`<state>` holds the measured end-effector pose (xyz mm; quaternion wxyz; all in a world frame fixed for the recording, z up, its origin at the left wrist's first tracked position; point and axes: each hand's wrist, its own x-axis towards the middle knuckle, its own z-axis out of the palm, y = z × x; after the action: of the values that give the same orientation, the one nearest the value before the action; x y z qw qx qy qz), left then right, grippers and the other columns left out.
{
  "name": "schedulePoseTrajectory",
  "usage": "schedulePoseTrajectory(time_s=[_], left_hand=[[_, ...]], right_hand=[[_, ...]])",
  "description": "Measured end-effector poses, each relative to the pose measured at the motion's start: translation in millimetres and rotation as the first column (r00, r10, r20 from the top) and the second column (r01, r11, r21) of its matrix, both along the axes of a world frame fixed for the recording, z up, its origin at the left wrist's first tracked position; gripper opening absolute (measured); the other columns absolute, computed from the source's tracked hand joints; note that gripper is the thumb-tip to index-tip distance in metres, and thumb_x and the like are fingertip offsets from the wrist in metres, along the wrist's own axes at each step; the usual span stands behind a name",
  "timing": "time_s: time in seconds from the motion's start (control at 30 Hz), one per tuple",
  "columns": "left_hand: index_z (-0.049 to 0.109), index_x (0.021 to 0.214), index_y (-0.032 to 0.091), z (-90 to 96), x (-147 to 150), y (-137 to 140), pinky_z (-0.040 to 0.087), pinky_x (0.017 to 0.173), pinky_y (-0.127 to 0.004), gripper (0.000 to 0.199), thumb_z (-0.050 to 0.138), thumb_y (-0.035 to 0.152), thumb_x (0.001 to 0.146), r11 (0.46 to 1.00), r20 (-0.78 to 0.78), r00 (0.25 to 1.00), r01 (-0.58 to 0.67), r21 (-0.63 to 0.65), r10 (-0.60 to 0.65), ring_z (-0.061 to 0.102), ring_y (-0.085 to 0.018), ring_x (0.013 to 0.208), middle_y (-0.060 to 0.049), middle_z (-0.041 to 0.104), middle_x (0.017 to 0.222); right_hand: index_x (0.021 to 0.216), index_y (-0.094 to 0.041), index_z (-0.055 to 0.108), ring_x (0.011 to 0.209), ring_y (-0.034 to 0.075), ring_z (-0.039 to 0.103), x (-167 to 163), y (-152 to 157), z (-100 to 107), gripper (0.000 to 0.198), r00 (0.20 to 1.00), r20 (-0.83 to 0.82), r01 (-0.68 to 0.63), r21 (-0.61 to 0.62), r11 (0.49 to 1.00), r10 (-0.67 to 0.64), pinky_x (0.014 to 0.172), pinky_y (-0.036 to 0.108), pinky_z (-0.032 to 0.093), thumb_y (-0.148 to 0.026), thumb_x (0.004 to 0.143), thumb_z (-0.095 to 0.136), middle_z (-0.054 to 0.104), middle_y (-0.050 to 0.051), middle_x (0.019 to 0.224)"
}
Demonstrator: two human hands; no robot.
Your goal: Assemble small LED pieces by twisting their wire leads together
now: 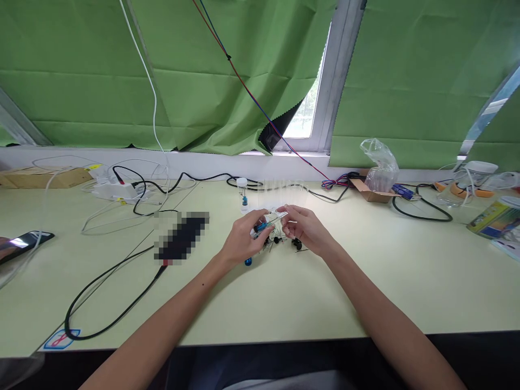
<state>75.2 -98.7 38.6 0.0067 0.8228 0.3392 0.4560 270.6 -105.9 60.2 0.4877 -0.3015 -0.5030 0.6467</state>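
My left hand [244, 241] is closed around a small clear vial with a blue part [262, 226], held just above the pale green table [284, 292]. My right hand [304, 227] pinches the vial's far end [281, 215] between thumb and fingertips. Under and between the hands lie small dark parts [297, 244] and a blue bead-like piece [248, 261] on the table. A second small vial with a white cap [242, 195] stands upright behind the hands.
A black cable [106, 287] loops at the left, near a pixelated dark object [181, 236] and a phone [24, 241]. A white power strip [116, 190] and a cardboard box [43, 176] lie far left. An open box with a plastic bag [379, 176] and containers [479, 179] lie at the right.
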Motion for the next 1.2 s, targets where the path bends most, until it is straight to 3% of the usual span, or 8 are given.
schedulePoseTrajectory(time_s=[0.43, 1.2], left_hand=[[0.055, 0.116, 0.019, -1.9, -2.0, 0.1, 0.051, 0.074, -0.029, 0.030, 0.059, 0.028, 0.088, 0.999, -0.025, 0.999, 0.042, -0.019, -0.042, 0.063, -0.015, 0.078, -0.005, 0.067, 0.094], [0.056, 0.115, 0.021, -0.1, -2.6, -1.6, 0.049, 0.067, -0.027, 0.027, 0.056, 0.028, 0.089, 0.997, -0.120, 0.990, 0.076, 0.008, -0.074, 0.060, -0.014, 0.072, -0.004, 0.064, 0.087]], right_hand=[[0.101, -0.018, 0.066, 0.058, 0.009, 0.051, 2.4, -0.2, -2.1, 0.041, 0.994, 0.005, -0.109, -0.007, 0.994, 0.109, 0.050, 0.024, 0.037, -0.047, 0.074, 0.074, 0.059, 0.000, 0.072], [0.093, -0.017, 0.064, 0.054, 0.009, 0.052, 6.1, 1.0, -2.3, 0.036, 0.991, 0.079, -0.107, -0.042, 0.993, 0.110, 0.051, 0.024, 0.038, -0.038, 0.068, 0.080, 0.060, -0.002, 0.065]])
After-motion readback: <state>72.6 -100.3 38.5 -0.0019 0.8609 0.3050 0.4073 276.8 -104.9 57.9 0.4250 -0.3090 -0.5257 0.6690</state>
